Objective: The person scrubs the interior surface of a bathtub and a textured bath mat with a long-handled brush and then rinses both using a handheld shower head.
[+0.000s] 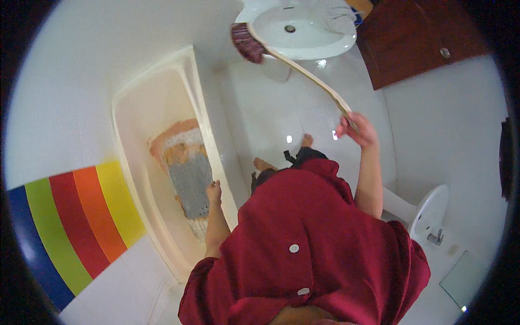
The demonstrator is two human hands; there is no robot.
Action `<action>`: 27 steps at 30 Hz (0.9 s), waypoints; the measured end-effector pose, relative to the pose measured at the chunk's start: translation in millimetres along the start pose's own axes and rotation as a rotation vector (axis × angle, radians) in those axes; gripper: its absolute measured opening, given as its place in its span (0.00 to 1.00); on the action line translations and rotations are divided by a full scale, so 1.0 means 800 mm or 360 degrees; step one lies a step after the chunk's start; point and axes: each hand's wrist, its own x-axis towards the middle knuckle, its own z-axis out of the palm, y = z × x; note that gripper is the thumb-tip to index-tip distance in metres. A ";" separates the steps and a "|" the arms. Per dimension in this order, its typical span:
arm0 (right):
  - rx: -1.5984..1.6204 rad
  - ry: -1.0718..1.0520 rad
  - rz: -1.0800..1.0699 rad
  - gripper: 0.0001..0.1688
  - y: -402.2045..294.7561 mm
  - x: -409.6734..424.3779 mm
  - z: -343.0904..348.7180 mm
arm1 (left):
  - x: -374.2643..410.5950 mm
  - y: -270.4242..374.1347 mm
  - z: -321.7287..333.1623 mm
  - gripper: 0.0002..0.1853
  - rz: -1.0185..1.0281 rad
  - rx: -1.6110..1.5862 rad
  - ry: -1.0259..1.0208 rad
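Observation:
My right hand grips the end of the long, curved, light-coloured handle of a brush. Its dark reddish-brown bristle head is raised at the upper middle, beside the left rim of a white oval basin-like fixture. On the left, my left hand is at the inner edge of a cream bathtub, over or beside a grey patterned mat or cloth in the tub. Whether it touches the rim or the mat I cannot tell. Orange and white material lies around the grey piece.
A brown wooden door with a knob stands at the upper right. A white washbasin with a metal tap is at the right, near a glass shelf. Striped coloured panels line the left wall. My bare feet are on pale tiles.

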 end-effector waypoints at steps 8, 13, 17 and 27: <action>0.0566 0.0436 -0.0717 0.22 0.012 -0.185 -0.176 | -0.005 0.134 0.091 0.31 0.0032 0.0321 -0.0042; 0.0919 0.0062 -0.0692 0.24 -0.013 -0.226 -0.297 | -0.047 0.199 0.185 0.31 0.0141 0.0585 -0.0037; 0.1503 0.0058 -0.0546 0.29 -0.005 -0.185 -0.359 | -0.057 0.237 0.249 0.31 0.0270 0.0778 -0.0163; 0.1729 -0.0342 -0.0395 0.31 -0.127 0.133 -0.531 | -0.074 0.257 0.394 0.30 0.0104 0.1018 -0.0431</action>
